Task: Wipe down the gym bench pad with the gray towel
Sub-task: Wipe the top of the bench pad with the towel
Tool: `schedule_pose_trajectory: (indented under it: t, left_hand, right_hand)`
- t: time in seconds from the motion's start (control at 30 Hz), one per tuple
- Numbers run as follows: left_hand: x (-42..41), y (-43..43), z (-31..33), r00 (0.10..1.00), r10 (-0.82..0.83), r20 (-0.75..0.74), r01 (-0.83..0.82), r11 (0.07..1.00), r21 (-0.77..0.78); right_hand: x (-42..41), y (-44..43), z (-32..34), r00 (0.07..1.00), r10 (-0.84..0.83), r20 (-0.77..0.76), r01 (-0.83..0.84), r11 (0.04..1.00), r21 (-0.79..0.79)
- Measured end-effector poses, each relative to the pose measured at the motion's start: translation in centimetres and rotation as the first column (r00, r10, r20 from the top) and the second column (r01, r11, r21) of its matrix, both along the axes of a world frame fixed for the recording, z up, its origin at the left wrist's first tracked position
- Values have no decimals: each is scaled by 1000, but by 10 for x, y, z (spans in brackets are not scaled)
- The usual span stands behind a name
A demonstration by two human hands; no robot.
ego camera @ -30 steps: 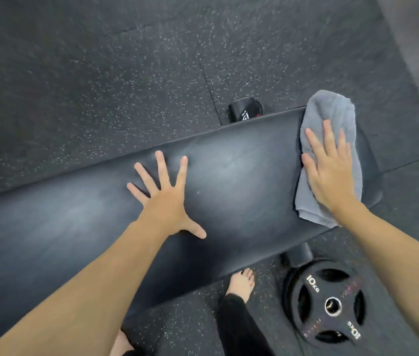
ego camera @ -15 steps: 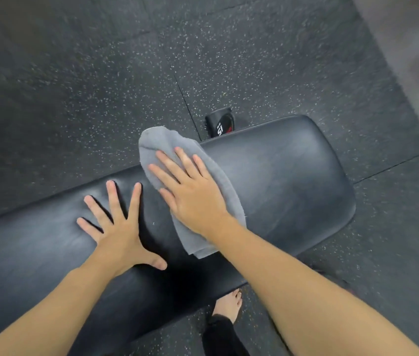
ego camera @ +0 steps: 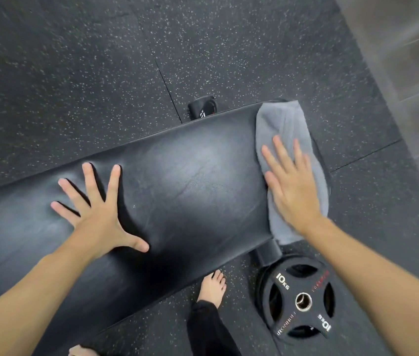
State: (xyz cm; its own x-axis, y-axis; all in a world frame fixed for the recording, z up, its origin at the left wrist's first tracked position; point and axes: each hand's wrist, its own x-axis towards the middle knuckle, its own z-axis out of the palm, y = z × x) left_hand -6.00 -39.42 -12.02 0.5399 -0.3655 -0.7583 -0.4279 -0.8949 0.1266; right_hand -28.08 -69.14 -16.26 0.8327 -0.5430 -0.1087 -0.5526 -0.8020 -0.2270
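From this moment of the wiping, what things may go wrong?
1. The gray towel already lies at the end of the bench pad and hangs over its edges; the flat right hand does not grip it, so another push outward may drop it to the floor.
2. A bare foot stands close to the 10 kg weight plate; a step sideways may stub the toes.

Soft overhead light leaves a dull sheen on the bench [ego camera: 190, 176] between the hands. The right hand [ego camera: 293, 186] is motion-blurred. Wide-angle bending warps the edges.
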Motion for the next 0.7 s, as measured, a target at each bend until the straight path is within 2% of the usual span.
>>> schedule_pose_trajectory:
  t: [0.07,0.17,0.23,0.33,0.53,0.7]
  left_hand:
    - [0,0,1,1000,-6,1,6,1000,7]
    - [-1,-2,5,1000,-3,20,3,1000,12]
    - [-5,-5,8,998,-27,50,26,1000,14]
    - [-16,-11,9,989,-147,28,149,987,-62]
    - [-25,-22,0,987,-160,-11,160,987,-21]
    - [-24,-22,-4,988,-154,-29,152,987,-49]
  right_hand:
    - [2,63,1,1000,27,1,-27,1000,16]
    - [22,148,-3,968,251,14,-251,968,13]
    - [26,166,-2,944,329,12,-329,944,0]
    - [3,141,-5,924,376,67,-377,926,-8]
    - [-71,32,-9,983,183,17,-182,981,-74]
    - [-35,-23,-8,999,49,1,-49,998,-41]
